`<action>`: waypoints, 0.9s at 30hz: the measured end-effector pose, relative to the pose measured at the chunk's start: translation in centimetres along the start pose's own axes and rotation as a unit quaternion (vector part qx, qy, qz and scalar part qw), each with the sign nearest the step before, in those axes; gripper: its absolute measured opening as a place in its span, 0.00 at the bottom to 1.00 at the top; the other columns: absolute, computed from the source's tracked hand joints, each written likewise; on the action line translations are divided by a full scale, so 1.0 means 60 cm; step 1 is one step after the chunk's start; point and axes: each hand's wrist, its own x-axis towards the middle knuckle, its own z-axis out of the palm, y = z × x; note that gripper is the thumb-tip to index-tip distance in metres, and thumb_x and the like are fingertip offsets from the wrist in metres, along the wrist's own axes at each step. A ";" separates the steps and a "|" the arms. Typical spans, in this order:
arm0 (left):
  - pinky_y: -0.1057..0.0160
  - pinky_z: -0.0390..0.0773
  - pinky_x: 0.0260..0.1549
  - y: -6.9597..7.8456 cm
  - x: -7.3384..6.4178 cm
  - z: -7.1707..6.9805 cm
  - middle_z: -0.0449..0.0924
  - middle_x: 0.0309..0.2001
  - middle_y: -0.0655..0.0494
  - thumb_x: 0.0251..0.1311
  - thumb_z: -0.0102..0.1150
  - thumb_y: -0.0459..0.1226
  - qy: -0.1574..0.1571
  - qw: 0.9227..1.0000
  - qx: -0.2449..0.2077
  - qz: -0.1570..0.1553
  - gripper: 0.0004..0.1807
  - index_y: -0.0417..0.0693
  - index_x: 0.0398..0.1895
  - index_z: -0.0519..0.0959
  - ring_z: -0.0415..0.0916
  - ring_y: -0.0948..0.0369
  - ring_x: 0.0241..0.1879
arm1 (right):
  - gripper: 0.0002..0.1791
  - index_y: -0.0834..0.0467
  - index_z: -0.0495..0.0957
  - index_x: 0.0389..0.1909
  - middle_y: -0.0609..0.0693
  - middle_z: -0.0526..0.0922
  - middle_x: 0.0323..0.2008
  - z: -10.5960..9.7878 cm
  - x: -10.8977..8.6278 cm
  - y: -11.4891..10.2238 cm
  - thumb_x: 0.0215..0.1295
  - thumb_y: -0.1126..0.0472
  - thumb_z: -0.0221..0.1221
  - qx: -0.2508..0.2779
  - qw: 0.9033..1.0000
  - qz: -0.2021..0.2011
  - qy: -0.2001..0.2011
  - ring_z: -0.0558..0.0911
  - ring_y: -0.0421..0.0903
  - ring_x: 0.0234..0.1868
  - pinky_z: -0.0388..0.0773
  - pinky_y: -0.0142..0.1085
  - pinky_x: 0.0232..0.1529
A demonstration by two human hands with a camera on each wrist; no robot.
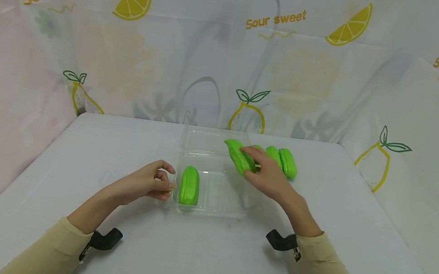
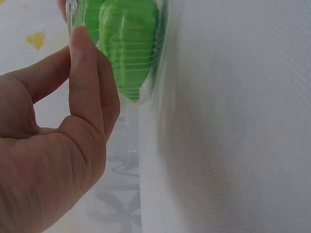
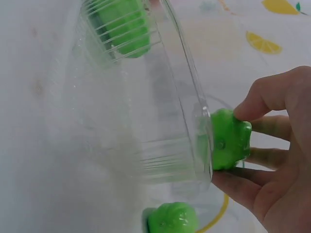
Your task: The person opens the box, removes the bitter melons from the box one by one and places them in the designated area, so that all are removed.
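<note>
A clear plastic clamshell box (image 1: 216,196) lies with its lid (image 1: 206,142) folded back behind it. At its left rim, my left hand (image 1: 150,181) pinches the wall between thumb and fingers; the left wrist view shows these fingers (image 2: 83,82) up close. One green ridged toy vegetable (image 1: 189,186) lies lengthwise inside, along the left side. Above the box's back right part, my right hand (image 1: 270,175) grips another green ridged toy vegetable (image 1: 238,155), held tilted. In the right wrist view that held piece (image 3: 228,141) appears just beyond the clear rim.
More green ridged toy vegetables (image 1: 288,163) lie in a row behind and right of my right hand, partly hidden by it. A white cloth covers the table (image 1: 205,254). A lemon-printed curtain (image 1: 213,54) hangs at the back. Black mounts (image 1: 282,240) stick out at both wrists.
</note>
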 end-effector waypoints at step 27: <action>0.67 0.84 0.37 0.000 0.004 -0.002 0.72 0.33 0.52 0.65 0.62 0.38 -0.004 1.000 -0.001 -0.006 0.33 0.35 0.65 0.56 0.80 0.60 0.34 | 0.34 0.55 0.65 0.72 0.57 0.65 0.72 -0.070 -0.005 0.058 0.61 0.64 0.52 -0.018 0.993 0.099 0.064 0.75 0.61 0.62 0.76 0.54 0.58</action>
